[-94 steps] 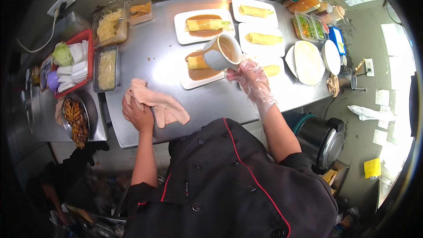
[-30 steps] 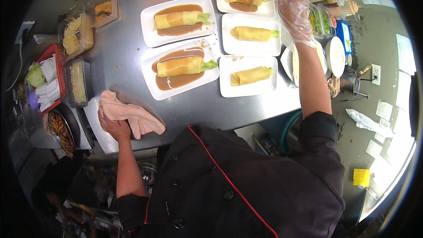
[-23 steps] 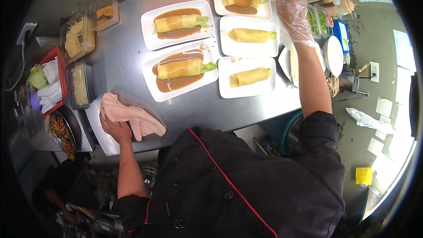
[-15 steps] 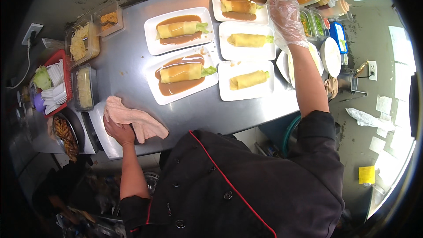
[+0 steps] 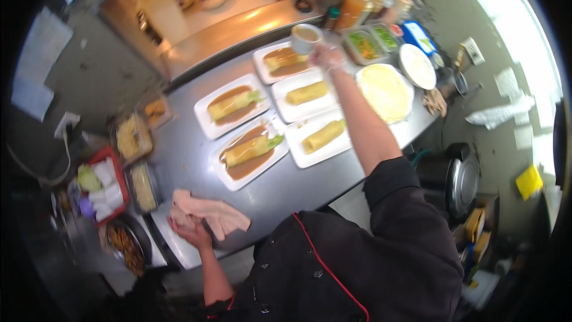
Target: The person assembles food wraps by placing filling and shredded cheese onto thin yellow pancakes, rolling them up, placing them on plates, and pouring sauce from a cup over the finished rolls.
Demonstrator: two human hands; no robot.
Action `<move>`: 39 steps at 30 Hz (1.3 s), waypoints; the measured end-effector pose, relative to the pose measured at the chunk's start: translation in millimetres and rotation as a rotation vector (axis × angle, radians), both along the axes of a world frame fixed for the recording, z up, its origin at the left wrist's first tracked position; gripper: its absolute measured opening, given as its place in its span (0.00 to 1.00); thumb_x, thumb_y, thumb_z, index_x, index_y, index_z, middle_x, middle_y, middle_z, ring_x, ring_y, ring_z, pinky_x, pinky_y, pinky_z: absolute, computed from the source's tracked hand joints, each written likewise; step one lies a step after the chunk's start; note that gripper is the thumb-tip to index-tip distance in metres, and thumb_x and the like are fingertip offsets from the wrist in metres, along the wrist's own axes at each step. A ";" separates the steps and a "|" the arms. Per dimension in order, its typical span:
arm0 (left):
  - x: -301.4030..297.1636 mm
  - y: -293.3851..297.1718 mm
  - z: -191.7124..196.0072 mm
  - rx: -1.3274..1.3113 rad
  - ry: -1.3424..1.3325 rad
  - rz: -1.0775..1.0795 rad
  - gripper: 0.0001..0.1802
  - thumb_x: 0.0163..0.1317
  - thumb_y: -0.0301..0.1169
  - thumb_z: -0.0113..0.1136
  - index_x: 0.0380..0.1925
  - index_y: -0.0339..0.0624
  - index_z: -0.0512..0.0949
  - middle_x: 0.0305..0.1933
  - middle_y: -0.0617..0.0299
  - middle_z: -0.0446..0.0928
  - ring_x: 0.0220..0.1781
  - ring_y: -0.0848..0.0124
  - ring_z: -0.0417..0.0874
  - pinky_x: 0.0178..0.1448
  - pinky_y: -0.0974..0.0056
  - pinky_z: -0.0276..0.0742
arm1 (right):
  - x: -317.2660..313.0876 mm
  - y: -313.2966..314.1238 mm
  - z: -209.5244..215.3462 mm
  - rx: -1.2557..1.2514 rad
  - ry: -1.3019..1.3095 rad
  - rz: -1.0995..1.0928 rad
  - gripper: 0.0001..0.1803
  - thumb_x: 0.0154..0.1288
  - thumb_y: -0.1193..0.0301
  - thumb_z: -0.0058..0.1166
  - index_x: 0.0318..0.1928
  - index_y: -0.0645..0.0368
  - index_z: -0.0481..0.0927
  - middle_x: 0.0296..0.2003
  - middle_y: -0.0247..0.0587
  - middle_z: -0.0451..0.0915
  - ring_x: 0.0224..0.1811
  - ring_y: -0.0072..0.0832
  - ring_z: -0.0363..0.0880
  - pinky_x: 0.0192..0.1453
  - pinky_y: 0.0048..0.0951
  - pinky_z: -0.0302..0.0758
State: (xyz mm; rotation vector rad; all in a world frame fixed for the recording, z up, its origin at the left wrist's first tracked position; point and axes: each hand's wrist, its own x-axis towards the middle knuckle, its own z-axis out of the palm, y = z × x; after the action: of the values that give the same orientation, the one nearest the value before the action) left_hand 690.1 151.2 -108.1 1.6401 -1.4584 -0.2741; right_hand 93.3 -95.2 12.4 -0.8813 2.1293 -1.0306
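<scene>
My right hand (image 5: 329, 58), in a clear plastic glove, grips a white cup (image 5: 305, 46) of brown sauce beside the far plate (image 5: 260, 67). The cup stands roughly upright in the air. On that plate lies a rolled crepe (image 5: 285, 60) with brown sauce. Two nearer plates at the left hold sauced rolls (image 5: 231, 105) with green leaf at one end. Two plates to the right carry plain yellow rolls (image 5: 307, 93), partly beside my forearm. Low on the left, my bare left hand (image 5: 193, 234) is closed on a pink cloth (image 5: 220, 214) at the table's edge; some fingers are hidden.
At right are a plate of flat crepes (image 5: 384, 92), tubs of chopped vegetables (image 5: 364, 46) and sauce bottles (image 5: 353, 11). Shredded-food containers (image 5: 131, 137), a red basket (image 5: 122, 182) and a pan of browned food (image 5: 124, 244) line the left. A serving ledge (image 5: 238, 28) borders the back.
The cup has tipped back from a steep tilt to nearly upright, still in my right hand. My view has shifted and turned, showing more of the back ledge. My left hand stays at the cloth.
</scene>
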 end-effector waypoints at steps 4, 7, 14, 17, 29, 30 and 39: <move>-10.3 3.5 17.9 -0.078 0.371 -0.056 0.45 0.63 0.48 0.61 0.70 0.35 0.54 0.75 0.42 0.53 0.75 0.50 0.60 0.77 0.45 0.57 | 27.8 25.5 15.4 -0.551 -0.989 -0.167 0.11 0.72 0.68 0.54 0.39 0.66 0.75 0.38 0.52 0.80 0.42 0.42 0.84 0.53 0.40 0.83; -74.7 -18.5 87.9 -0.233 0.031 -0.057 0.31 0.67 0.38 0.57 0.65 0.32 0.63 0.68 0.45 0.63 0.68 0.52 0.68 0.73 0.49 0.62 | 6.0 64.5 64.7 -0.744 -1.019 -0.144 0.12 0.72 0.68 0.55 0.40 0.66 0.75 0.37 0.53 0.80 0.43 0.42 0.84 0.53 0.40 0.83; -345.3 -84.5 165.6 0.034 0.166 -0.757 0.12 0.62 0.23 0.59 0.45 0.33 0.77 0.48 0.49 0.76 0.53 0.56 0.77 0.61 0.57 0.70 | -131.7 224.7 112.2 -0.681 -0.426 -0.246 0.14 0.73 0.66 0.52 0.39 0.68 0.78 0.36 0.48 0.83 0.39 0.35 0.85 0.51 0.34 0.82; -478.0 -97.9 183.4 0.075 0.217 -1.038 0.10 0.59 0.22 0.62 0.42 0.34 0.79 0.41 0.53 0.79 0.44 0.59 0.80 0.52 0.61 0.76 | -216.2 324.9 51.6 -0.488 0.124 -0.291 0.13 0.72 0.65 0.52 0.38 0.64 0.81 0.34 0.41 0.84 0.37 0.30 0.84 0.47 0.32 0.79; -907.0 -197.5 123.3 0.345 0.125 -1.044 0.17 0.64 0.34 0.60 0.47 0.33 0.82 0.44 0.47 0.85 0.46 0.60 0.86 0.52 0.60 0.79 | -345.3 374.6 -21.4 0.102 0.131 -0.280 0.15 0.72 0.64 0.51 0.45 0.64 0.82 0.35 0.53 0.84 0.42 0.40 0.84 0.48 0.38 0.77; -931.2 -207.4 118.5 0.387 0.125 -1.018 0.18 0.64 0.34 0.59 0.48 0.33 0.82 0.46 0.45 0.85 0.48 0.57 0.87 0.54 0.59 0.79 | -357.8 365.2 4.7 0.208 0.319 -0.241 0.15 0.71 0.65 0.52 0.48 0.63 0.81 0.36 0.56 0.85 0.44 0.45 0.84 0.50 0.40 0.78; -1059.7 -237.7 85.1 0.523 -0.026 -0.833 0.17 0.62 0.34 0.54 0.45 0.41 0.86 0.49 0.46 0.84 0.54 0.50 0.84 0.60 0.54 0.77 | -576.2 136.5 12.4 -0.031 0.859 -0.189 0.24 0.65 0.64 0.57 0.60 0.58 0.78 0.50 0.57 0.82 0.54 0.50 0.80 0.60 0.48 0.74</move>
State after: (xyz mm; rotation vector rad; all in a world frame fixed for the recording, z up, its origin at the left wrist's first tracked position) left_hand -369.6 -86.4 -23.1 1.3090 -2.1571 -1.1797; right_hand -482.9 41.2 24.8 -1.3220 2.9486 -0.8508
